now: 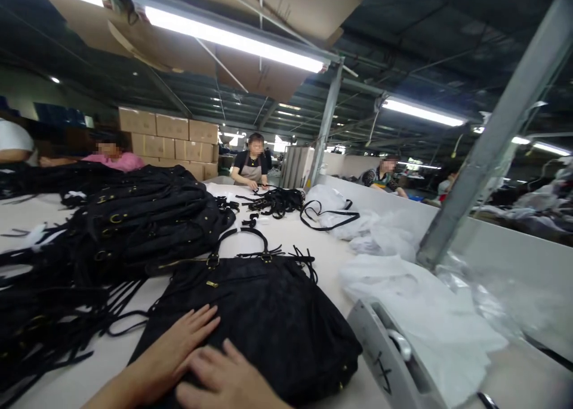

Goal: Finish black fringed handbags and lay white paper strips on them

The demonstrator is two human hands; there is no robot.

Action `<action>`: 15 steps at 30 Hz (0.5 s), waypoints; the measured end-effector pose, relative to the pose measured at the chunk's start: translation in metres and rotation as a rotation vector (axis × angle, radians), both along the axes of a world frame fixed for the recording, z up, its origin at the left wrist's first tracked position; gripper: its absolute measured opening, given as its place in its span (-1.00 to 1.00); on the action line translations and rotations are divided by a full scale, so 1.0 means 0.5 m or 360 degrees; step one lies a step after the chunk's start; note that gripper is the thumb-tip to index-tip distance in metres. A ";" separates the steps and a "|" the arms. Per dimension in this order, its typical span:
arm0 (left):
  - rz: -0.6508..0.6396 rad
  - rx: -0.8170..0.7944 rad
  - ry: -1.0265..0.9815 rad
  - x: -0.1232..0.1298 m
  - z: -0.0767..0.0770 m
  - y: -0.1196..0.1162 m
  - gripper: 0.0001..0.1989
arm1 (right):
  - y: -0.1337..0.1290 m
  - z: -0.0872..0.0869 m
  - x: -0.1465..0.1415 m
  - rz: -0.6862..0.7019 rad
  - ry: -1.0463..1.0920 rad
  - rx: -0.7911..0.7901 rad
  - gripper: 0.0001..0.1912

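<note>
The left hand (190, 336) and blurred right hand (221, 378), grips spread flat, partly hide the black bag (273, 313).

Shows bare left hand (190, 337) with slender, tapering fingers (208, 327) and bare left forearm (120, 385); shows bare right hand (219, 376) with rounded fingertips (229, 347), nails too blurred to tell.
</note>
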State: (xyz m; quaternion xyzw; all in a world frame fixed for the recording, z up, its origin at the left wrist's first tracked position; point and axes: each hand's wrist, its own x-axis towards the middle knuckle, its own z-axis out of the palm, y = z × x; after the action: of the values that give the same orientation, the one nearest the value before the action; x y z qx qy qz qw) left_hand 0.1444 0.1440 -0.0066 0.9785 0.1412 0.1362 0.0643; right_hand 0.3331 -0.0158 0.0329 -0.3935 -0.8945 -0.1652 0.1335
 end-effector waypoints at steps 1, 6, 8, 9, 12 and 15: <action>0.0021 0.0022 0.0004 0.001 0.007 -0.013 -0.47 | -0.023 0.000 0.040 -0.0164 -0.0035 -0.0012 -0.31; 0.0062 -0.0102 0.0113 -0.021 0.077 -0.120 -0.48 | -0.108 -0.026 0.170 -0.0292 -0.0285 -0.0078 -0.18; -0.0040 -0.0176 0.0228 -0.041 0.097 -0.162 -0.34 | -0.124 -0.023 0.183 -0.0243 -0.0350 0.0000 -0.41; -0.0081 -0.0202 0.0285 -0.051 0.101 -0.178 -0.25 | -0.130 -0.019 0.186 -0.0227 -0.0388 0.0051 -0.49; -0.0059 -0.0205 0.0386 -0.069 0.100 -0.209 -0.09 | -0.135 -0.016 0.181 -0.0209 -0.0530 0.0178 -0.50; 0.0053 -0.0149 0.0450 -0.063 0.091 -0.219 -0.11 | -0.127 -0.043 0.169 -0.0280 -0.0549 0.0231 -0.43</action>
State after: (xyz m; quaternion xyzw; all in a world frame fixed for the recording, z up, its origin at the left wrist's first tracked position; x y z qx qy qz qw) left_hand 0.1128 0.0346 0.0389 0.9813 0.1714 -0.0088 0.0871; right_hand 0.4179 -0.0793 0.0112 -0.4254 -0.8520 -0.3052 -0.0086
